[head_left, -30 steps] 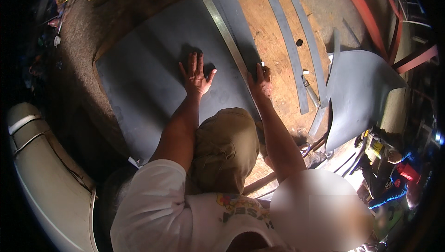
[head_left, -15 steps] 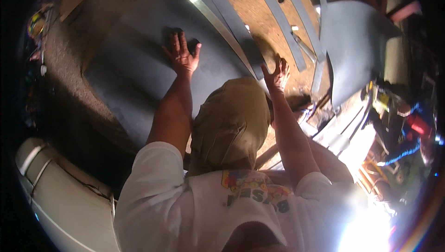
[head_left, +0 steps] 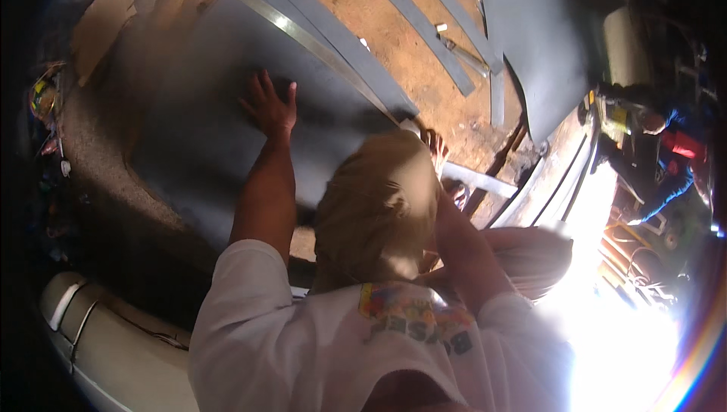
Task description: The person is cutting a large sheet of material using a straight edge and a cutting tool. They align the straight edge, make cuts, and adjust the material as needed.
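My left hand lies on a large dark grey sheet, with its fingers spread. A long shiny metal straightedge runs across the sheet, beside a loose grey strip. Close to the straightedge's near end, my right hand has its fingers bent round a pale flat strip, which sticks out to the right. My raised knee in tan trousers hides part of that hand and its grip.
Several narrow grey strips rest on the worn wooden board. A curved grey offcut sits at the far right, above cluttered tools and a blue cord. Cardboard is at the far left; a pale rounded body stands near left.
My right hand has come down from above the board to beside my knee, its fingers now bent, and the pale strip shows there. My left hand stays spread on the sheet; the view has shifted.
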The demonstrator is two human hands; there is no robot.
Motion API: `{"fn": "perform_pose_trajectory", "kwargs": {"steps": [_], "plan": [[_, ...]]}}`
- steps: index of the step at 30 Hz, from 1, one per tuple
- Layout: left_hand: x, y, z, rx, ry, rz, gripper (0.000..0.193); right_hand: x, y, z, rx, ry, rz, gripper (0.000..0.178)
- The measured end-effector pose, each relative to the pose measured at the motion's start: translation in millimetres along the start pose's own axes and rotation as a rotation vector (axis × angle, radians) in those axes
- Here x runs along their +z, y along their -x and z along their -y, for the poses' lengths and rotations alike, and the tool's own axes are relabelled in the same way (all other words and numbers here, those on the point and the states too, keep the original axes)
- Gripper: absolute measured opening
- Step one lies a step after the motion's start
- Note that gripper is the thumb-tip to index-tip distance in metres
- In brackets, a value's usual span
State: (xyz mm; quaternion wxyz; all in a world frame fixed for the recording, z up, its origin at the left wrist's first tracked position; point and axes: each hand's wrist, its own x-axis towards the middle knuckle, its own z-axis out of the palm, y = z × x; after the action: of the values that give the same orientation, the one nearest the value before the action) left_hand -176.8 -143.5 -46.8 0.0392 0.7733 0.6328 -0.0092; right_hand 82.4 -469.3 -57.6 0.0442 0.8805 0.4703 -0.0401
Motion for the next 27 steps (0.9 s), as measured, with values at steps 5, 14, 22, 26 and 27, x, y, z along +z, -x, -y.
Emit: {"fn": "perform_pose_trajectory", "kwargs": {"steps": [5,14,22,26,27], "plan": [[13.9,-12.7,16.7,0.077,0.144,-0.169,0.078,-2.4,-44.5,29.4,0.052,-0.251,-0.025,0.067],[33.7,-14.1,11.6,0.3,0.028,-0.401,0.073,-35.5,-92.0,25.1,-0.049,-0.379,-0.033,0.07],[23.7,-13.4,35.2,0.223,0.0,-0.507,0.077,4.2,-85.3,46.2,-0.06,-0.386,0.025,0.059],[30.6,-3.5,10.2,0.274,0.09,-0.505,0.076,25.6,-62.8,20.5,-0.038,-0.303,0.022,0.053],[33.6,-6.1,9.7,0.272,0.088,-0.504,0.077,26.3,-63.3,20.0,-0.031,-0.306,0.053,0.052]]}}
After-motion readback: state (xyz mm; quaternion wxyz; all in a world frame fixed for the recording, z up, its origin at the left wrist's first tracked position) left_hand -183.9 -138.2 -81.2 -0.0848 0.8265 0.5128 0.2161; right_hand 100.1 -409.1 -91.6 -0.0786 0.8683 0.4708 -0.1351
